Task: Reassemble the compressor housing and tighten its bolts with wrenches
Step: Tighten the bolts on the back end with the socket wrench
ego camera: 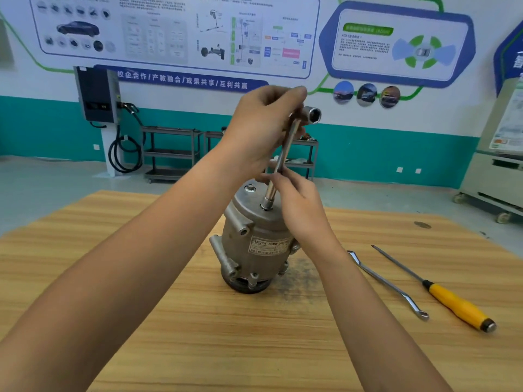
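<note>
A grey metal compressor (254,244) stands upright on the wooden table (198,335), label facing me. A steel socket wrench (283,154) rises from its top cover, its lower socket seated on a bolt near the cover's right side. My left hand (260,128) grips the wrench's upper end, where a second socket head points right. My right hand (294,199) pinches the lower shaft just above the cover. Another bolt head (250,189) shows on the cover's far left.
A ring spanner (387,284) and a yellow-handled screwdriver (452,301) lie on the table to the right of the compressor. A dark smudge marks the wood beside its base. Beyond the table stand metal shelving carts (172,154), a wall charger and a wheeled cabinet (492,176).
</note>
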`<state>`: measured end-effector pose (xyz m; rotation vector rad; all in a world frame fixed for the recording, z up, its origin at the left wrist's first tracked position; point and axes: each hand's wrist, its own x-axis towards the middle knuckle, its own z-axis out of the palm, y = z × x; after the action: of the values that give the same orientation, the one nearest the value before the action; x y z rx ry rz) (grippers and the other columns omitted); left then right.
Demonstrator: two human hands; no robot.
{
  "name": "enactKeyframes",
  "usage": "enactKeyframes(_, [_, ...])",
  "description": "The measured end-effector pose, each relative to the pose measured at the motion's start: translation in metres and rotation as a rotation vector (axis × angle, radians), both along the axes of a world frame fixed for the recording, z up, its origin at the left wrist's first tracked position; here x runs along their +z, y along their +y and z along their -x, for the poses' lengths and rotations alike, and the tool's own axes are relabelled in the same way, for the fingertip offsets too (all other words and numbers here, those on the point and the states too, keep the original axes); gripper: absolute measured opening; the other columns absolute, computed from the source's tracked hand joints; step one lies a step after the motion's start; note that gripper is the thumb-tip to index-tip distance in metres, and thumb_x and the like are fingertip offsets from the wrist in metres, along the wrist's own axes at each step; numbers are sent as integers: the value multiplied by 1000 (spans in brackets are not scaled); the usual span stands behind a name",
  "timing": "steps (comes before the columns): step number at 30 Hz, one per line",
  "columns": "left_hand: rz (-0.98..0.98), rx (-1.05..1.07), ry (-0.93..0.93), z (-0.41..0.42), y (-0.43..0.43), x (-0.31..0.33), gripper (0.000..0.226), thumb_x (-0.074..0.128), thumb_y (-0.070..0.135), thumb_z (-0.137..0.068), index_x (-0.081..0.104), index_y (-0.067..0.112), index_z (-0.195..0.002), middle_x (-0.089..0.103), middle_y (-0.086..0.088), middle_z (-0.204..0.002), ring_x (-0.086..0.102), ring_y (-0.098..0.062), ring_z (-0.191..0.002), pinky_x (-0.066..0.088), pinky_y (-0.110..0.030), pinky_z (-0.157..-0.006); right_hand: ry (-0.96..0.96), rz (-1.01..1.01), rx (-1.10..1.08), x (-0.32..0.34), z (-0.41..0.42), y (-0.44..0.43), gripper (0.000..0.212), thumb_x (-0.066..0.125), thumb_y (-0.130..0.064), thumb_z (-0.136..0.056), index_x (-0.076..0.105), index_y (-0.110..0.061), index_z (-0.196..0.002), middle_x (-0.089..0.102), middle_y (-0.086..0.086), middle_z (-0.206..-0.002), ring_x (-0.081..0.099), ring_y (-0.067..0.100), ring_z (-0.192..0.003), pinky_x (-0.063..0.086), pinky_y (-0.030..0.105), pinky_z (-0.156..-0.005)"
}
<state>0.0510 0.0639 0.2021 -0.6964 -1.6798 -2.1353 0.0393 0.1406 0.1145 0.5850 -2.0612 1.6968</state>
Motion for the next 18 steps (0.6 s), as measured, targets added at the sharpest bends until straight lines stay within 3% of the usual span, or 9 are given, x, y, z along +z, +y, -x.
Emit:
enactKeyframes(2, [-7,-17,-8,-1,2,-6,19,52,24,-95,54,13,-79,62,4,-64,65,-12,-69,53,-25,-66,87,-48,-26,0,0,2,33,41,-17,-100,61,-33,-79,68,20,-91,58,16,-78,39,10,-53])
enactKeyframes(4, [66,33,96,-4,3,-14,23,49,30,-95,56,16,-79,64,5,-67,66,-9,-72,52,-26,-73,166,-89,-33,0,-2,3,34,45,-14,-99,57,-37,-77,70,13,-86,57,16,-73,41,17,-61])
enactKeyframes(7, [299,289,324,-5,-3,-18,22,51,28,-95,61,16,-78,66,-9,-78,64,-21,-76,51,-32,-77,250,-114,-84,-3,-1,4,22,54,-13,-94,66,-25,-80,70,2,-79,61,13,-76,47,32,-77])
enactKeyframes(10, [588,621,435,2,-22,-9,30,47,35,-94,60,11,-82,56,9,-73,56,-6,-62,41,-12,-62,264,-102,-155,-4,1,2,11,64,-18,-88,73,-12,-87,67,-12,-78,63,1,-81,44,44,-95])
enactKeyframes(13, [533,410,243,7,-35,-2,35,49,37,-94,59,6,-82,61,7,-59,62,-5,-53,52,-21,-57,260,-40,-177,-6,4,2,6,71,-22,-82,67,-25,-79,63,-21,-74,59,-7,-75,47,23,-85])
enactKeyframes(15, [495,300,131,9,-35,0,31,50,38,-93,57,15,-73,61,9,-54,62,-6,-53,53,-25,-57,245,-34,-156,-8,6,3,8,69,-23,-83,64,-27,-80,63,-20,-77,58,-8,-77,43,9,-75])
enactKeyframes(18, [481,228,16,14,-28,4,29,50,41,-93,59,19,-78,62,9,-65,59,-4,-55,50,-28,-64,147,4,-21,-10,5,1,12,58,-19,-92,63,-31,-92,64,-21,-89,58,-12,-82,41,2,-73])
